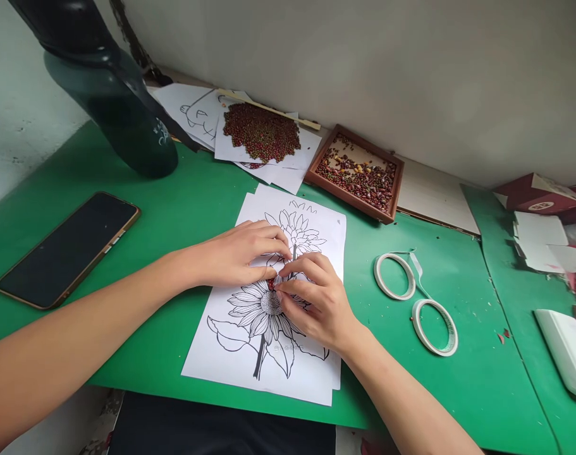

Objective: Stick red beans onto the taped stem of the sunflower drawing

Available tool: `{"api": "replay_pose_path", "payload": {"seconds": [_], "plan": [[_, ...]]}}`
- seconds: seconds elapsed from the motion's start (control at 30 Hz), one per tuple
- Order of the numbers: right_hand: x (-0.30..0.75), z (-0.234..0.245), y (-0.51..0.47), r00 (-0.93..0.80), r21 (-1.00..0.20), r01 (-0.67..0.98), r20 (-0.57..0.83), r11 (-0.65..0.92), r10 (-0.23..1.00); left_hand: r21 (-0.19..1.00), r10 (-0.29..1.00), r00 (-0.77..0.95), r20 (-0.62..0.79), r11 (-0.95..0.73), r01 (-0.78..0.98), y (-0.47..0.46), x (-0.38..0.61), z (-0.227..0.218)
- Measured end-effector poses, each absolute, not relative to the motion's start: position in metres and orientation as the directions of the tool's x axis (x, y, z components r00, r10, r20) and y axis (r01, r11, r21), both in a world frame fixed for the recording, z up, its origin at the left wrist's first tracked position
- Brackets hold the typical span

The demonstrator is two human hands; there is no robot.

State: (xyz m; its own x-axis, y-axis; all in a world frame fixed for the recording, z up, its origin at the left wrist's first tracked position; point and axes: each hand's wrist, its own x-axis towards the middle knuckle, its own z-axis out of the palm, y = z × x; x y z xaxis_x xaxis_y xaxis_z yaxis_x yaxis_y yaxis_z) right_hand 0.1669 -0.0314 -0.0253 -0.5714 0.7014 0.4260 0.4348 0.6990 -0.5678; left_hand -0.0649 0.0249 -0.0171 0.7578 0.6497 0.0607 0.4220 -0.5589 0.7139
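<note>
A sheet of paper with a printed line drawing of sunflowers (250, 366) lies on the green table in front of me. My left hand (254, 253) rests on the upper half of the drawing, fingers bent and thumb apart from them. Small red beans (271, 284) sit on the petals just above the lower flower's centre, right by my left thumb. From the right, my right hand (316, 300) reaches over the same flower with thumb and fingers pinched close to the beans. Whatever is between those fingertips is hidden or too small to name.
A wooden tray (349, 203) of mixed beans and a bean-covered sheet (262, 133) are at the back. A dark bottle (126, 107) and a phone (69, 249) stand and lie left. Two tape rolls (434, 327) lie right, near a white object (565, 351) and boxes (537, 196).
</note>
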Motion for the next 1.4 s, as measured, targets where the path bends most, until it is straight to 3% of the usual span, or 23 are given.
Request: {"api": "replay_pose_path", "payload": {"seconds": [0.37, 0.87, 1.17, 1.4], "plan": [[0.1647, -0.023, -0.0305, -0.638, -0.537, 0.407, 0.412, 0.739, 0.651, 0.705, 0.646, 0.76, 0.067, -0.57, 0.422, 0.0258, -0.0646, -0.0184], [0.1652, -0.0238, -0.0312, -0.633, -0.556, 0.428, 0.379, 0.713, 0.676, 0.717, 0.659, 0.75, 0.062, -0.552, 0.426, 0.0259, -0.0634, -0.02], [0.1695, -0.0231, -0.0304, -0.419, -0.569, 0.458, 0.539, 0.683, 0.731, 0.72, 0.669, 0.742, 0.033, -0.531, 0.447, 0.0245, -0.0629, -0.017], [0.1731, -0.0225, -0.0269, -0.349, -0.566, 0.498, 0.562, 0.657, 0.75, 0.691, 0.668, 0.742, 0.056, -0.563, 0.454, 0.023, -0.0616, -0.0191]]}}
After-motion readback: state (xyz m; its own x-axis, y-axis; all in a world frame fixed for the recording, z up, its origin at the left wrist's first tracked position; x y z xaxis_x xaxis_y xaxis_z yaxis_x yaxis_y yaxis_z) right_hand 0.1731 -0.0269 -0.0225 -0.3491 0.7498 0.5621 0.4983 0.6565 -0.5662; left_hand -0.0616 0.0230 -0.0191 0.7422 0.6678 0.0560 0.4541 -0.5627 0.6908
